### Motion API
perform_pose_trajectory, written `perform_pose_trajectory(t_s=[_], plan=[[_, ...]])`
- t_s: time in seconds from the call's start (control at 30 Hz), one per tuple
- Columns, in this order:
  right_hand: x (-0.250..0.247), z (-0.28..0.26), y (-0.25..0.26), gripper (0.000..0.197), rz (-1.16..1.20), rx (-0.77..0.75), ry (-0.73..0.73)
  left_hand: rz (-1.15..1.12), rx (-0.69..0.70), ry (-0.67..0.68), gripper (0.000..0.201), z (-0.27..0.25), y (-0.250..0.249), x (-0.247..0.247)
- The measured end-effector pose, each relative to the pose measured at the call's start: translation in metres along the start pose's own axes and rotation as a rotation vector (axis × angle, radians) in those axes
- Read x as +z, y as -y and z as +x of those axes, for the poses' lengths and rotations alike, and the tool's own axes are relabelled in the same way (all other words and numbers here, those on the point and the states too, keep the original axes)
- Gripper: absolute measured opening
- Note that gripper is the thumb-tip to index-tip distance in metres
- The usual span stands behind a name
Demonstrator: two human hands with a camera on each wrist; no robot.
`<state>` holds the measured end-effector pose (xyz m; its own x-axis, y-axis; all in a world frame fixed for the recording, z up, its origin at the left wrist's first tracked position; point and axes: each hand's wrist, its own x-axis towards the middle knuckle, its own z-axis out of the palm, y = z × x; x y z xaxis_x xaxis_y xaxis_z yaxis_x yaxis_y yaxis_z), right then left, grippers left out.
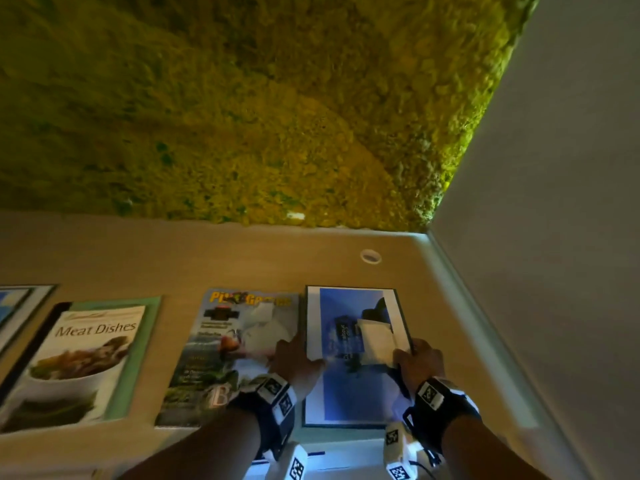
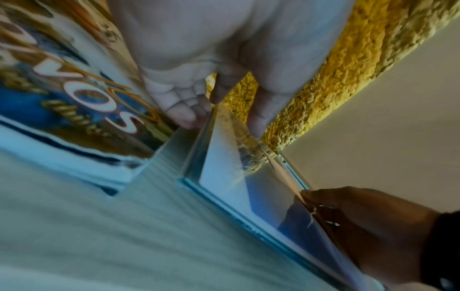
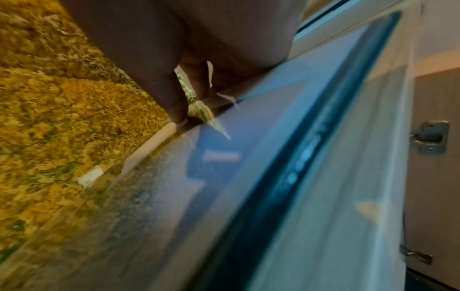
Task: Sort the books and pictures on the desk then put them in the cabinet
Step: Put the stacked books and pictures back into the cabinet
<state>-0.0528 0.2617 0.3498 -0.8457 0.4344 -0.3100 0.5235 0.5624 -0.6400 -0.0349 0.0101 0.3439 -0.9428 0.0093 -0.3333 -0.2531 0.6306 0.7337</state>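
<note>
A black-framed picture with a blue image and white mat sits at the desk's front right. My left hand grips its left edge and my right hand grips its right edge. In the left wrist view my thumb lies on the glass and my fingers curl under the frame. The right wrist view shows my right hand pinching the frame's rim. A glossy magazine lies just left of the frame. Further left is a "Meat Dishes" book.
A green cover shows beneath the "Meat Dishes" book, and another framed picture pokes in at the far left. A moss wall stands behind the desk, a white wall on the right. A cabinet hinge shows below.
</note>
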Motion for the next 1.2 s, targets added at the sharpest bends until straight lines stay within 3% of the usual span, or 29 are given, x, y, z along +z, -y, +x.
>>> perform_pose_trajectory(t_s=[0.17, 0.3, 0.4, 0.53, 0.7, 0.83, 0.9, 1.03, 1.1, 1.2], plan=[[-0.002, -0.010, 0.002, 0.057, -0.306, -0.055, -0.012, 0.131, 0.042, 0.033, 0.062, -0.009, -0.014, 0.007], [0.017, -0.021, 0.030, 0.032, -0.294, -0.193, 0.040, 0.109, -0.019, 0.003, 0.072, -0.016, -0.002, -0.010], [0.051, -0.032, 0.060, 0.022, -0.314, -0.351, 0.059, 0.069, -0.028, -0.079, 0.065, -0.019, 0.028, -0.045], [0.101, -0.075, 0.118, 0.019, -0.246, -0.555, 0.220, 0.085, -0.052, -0.182, 0.035, -0.029, 0.086, -0.111], [0.189, -0.132, 0.166, 0.017, -0.236, -0.667, 0.443, 0.301, -0.254, -0.378, 0.052, -0.047, 0.173, -0.193], [0.260, -0.169, 0.195, 0.037, -0.228, -0.625, 0.655, 0.304, -0.505, -0.422, 0.059, -0.064, 0.234, -0.238], [0.283, -0.186, 0.204, 0.032, -0.244, -0.627, 0.676, 0.242, -0.556, -0.426, 0.056, -0.078, 0.246, -0.252], [0.309, -0.203, 0.218, 0.031, -0.212, -0.570, 0.632, 0.222, -0.592, -0.425, 0.078, -0.091, 0.258, -0.271], [0.317, -0.204, 0.223, 0.036, -0.170, -0.518, 0.643, 0.192, -0.599, -0.437, 0.066, -0.089, 0.265, -0.280], [0.325, -0.199, 0.223, 0.047, -0.098, -0.470, 0.629, 0.093, -0.549, -0.394, 0.028, -0.090, 0.266, -0.289]])
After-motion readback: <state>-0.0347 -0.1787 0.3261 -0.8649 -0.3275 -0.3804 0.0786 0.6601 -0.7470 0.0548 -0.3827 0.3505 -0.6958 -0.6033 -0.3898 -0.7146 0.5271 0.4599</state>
